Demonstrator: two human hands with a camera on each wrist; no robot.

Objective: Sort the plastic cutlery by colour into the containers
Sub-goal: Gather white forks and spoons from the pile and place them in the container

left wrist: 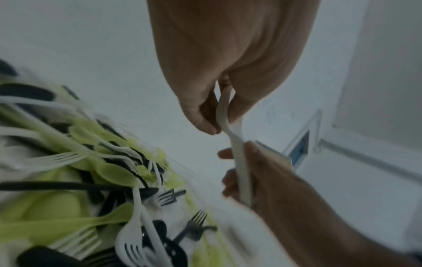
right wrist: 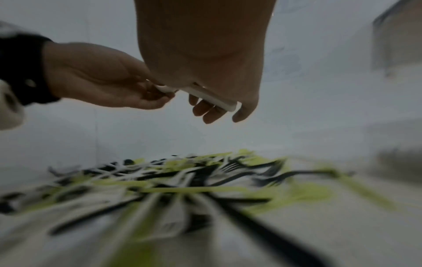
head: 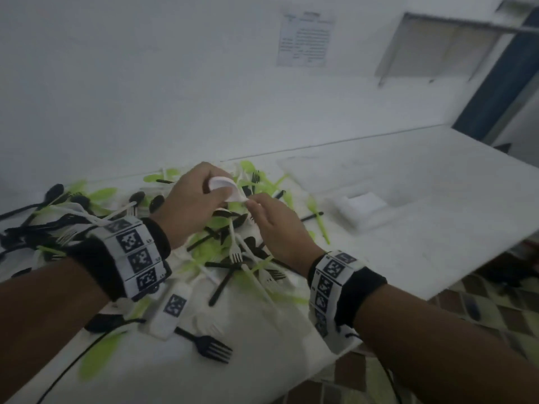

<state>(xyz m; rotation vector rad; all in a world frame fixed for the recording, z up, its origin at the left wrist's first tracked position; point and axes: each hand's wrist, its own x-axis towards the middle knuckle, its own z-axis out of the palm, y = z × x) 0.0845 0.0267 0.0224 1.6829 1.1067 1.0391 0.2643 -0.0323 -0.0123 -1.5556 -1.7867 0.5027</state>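
Note:
A heap of green, black and white plastic cutlery [head: 233, 252] lies on the white table [head: 437, 228]. Above the heap both hands hold one white spoon [head: 226, 189]. My left hand [head: 215, 189] pinches the spoon near its bowl, and my right hand [head: 252, 204] grips the handle end. In the left wrist view the white spoon [left wrist: 230, 137] runs from my left hand [left wrist: 217, 124] down into my right hand [left wrist: 239, 173]. The right wrist view shows the spoon handle [right wrist: 210, 97] across my right hand [right wrist: 219, 112], with my left hand [right wrist: 164, 92] pinching its other end.
A clear container [head: 329, 170], blurred, stands on the table right of the heap, with a white object [head: 361, 204] in it. A lone black fork [head: 210, 346] lies near the front edge. A wall rises close behind the table. Patterned floor [head: 481, 310] shows at the right.

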